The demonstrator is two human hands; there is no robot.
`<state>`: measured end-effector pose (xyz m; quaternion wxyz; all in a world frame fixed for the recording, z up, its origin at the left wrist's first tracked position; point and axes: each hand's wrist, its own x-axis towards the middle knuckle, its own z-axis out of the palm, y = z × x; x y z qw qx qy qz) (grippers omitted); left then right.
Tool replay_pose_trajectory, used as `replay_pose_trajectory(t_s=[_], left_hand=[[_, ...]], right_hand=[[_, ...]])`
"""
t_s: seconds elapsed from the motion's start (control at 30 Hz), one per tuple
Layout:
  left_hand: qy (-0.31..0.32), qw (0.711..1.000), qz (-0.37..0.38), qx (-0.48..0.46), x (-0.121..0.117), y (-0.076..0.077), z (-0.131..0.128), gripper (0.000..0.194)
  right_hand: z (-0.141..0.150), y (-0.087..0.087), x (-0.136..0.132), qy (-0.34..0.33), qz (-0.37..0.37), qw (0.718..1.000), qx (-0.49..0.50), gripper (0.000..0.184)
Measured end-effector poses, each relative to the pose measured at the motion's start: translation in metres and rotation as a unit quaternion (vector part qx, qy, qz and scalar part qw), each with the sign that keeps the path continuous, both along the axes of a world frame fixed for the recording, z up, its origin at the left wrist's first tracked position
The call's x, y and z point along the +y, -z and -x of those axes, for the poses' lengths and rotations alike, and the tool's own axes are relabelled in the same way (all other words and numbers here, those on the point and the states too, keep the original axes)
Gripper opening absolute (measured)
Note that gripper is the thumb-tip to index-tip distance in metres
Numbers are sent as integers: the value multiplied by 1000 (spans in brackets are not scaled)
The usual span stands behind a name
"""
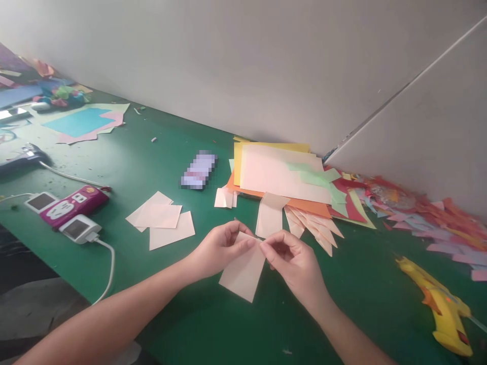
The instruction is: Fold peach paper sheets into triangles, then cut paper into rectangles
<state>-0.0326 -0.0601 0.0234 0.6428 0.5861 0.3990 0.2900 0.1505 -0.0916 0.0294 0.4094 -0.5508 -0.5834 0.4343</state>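
Observation:
Both hands pinch the far edge of a pale pink rectangular sheet of paper (243, 271), held over the green table. My left hand (220, 248) has its thumb on the paper's face near the top, with the fingers behind. Close beside it, my right hand (294, 258) pinches the top right corner between thumb and fingers. Just beyond the hands lie a pale pink strip (271, 215) and a fan of pointed folded paper pieces (314, 225). Loose pale pink sheets (171, 230) overlap to the left of my left hand.
A stack of coloured paper (281, 170) lies against the wall. At right are a yellow glue gun (437, 306) and a heap of paper scraps (449, 218). A pixelated phone (199, 170) lies mid-table. A purple power strip (74, 205) with white chargers and cables occupies the left.

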Motion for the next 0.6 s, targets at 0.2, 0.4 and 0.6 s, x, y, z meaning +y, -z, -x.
replay_pose_trajectory(t_s=[0.2,0.4,0.6], left_hand=[[-12,1000,16,-7,-1,4,-2,35],[8,999,-13,-48,-2,4,-3,28],[15,998,-32,-58,-3,1,-1,27]], right_hand=[[5,-4,-1,-31,12,999,-11,21],[9,-5,-2,-30,-3,999,-25,22],[10,-5,-4,-44,-16,999,-29,24]])
